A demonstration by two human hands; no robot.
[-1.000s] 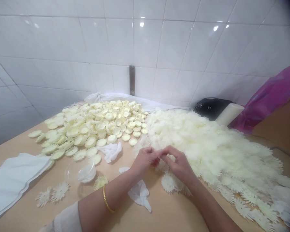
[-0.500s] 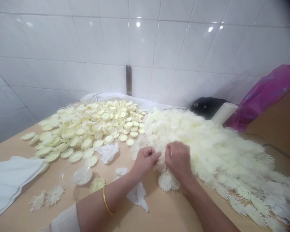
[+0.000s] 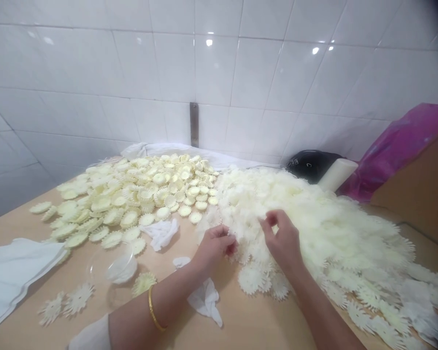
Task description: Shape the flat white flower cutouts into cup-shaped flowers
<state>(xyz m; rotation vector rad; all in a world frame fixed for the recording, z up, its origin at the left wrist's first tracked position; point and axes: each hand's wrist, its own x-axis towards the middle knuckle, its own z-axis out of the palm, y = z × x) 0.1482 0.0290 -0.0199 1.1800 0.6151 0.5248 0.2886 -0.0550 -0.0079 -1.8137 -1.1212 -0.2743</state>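
Note:
My left hand [image 3: 217, 243] has its fingers curled together at the near left edge of a heap of pale, toothed fabric petal discs [image 3: 314, 218]. Anything between those fingertips is hidden or too small to name. Over the front of the same heap, my right hand [image 3: 282, 238] brings thumb and forefinger together, leaving a small gap behind the tips. What that pinch holds, if anything, I cannot make out. A few flat toothed discs [image 3: 253, 279] lie on the table just below and between the hands. A gold bangle [image 3: 153, 308] circles my left wrist.
Cupped yellowish toothed discs [image 3: 142, 189] are piled at the left. Crumpled white cloths [image 3: 160, 233], a clear bowl [image 3: 122, 265] and white sheets [image 3: 18, 272] lie nearer. A black bag [image 3: 308, 165], white roll [image 3: 337, 175] and pink plastic [image 3: 405, 141] stand at back right.
My right hand has moved right, away from the left, and turned so its thumb and forefinger loop shows. My left hand has shifted slightly left and down. More toothed discs show between them.

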